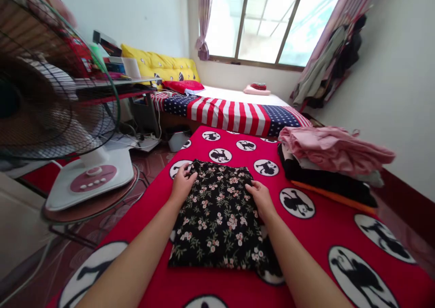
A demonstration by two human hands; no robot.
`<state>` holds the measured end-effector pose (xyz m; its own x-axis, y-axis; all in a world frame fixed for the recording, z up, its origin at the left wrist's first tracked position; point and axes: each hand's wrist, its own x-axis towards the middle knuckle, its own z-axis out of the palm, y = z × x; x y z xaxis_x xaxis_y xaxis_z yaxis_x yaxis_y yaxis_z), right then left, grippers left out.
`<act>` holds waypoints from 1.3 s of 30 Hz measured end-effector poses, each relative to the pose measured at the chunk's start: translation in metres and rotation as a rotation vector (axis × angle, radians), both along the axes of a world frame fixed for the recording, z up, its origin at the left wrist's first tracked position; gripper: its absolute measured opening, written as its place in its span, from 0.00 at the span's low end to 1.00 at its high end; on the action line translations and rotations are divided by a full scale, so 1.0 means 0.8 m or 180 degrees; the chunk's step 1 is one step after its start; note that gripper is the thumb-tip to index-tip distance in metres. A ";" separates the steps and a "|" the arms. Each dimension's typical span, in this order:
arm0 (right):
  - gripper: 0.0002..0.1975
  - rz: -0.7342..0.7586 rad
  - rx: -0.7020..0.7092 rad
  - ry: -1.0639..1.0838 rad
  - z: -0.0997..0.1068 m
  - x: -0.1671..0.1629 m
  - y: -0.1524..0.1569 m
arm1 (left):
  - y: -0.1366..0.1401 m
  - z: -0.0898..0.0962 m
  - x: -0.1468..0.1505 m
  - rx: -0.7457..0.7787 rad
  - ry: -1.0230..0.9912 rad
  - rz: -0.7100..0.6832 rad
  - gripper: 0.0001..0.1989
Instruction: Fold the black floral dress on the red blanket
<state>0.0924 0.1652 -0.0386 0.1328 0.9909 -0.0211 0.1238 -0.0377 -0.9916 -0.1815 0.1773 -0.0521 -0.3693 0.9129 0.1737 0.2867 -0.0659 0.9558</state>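
A black garment with a pink-and-white flower print [220,213] lies flat on the red cloth in front of me, in a roughly rectangular shape. Its gathered edge, like a waistband, points away from me. My left hand [182,183] is at its upper left corner, fingers curled about the side edge with the thumb over the fabric. On the opposite side, my right hand [261,198] pinches the upper right edge between thumb and fingers. A darker flap of cloth shows beside my right forearm, partly hidden by it.
A red cloth with black-and-white round prints [302,235] covers the surface. To the right lies a clothes stack [326,176], topped by pink fabric [333,147]. A fan [91,176] stands on a round stool [98,208] at left. Behind is a bed with flag-patterned fabric [231,115].
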 end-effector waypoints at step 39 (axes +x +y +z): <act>0.25 0.1078 0.2433 -0.3662 -0.003 -0.036 -0.220 | -0.219 -0.006 -0.015 0.0322 0.2395 -0.0006 0.17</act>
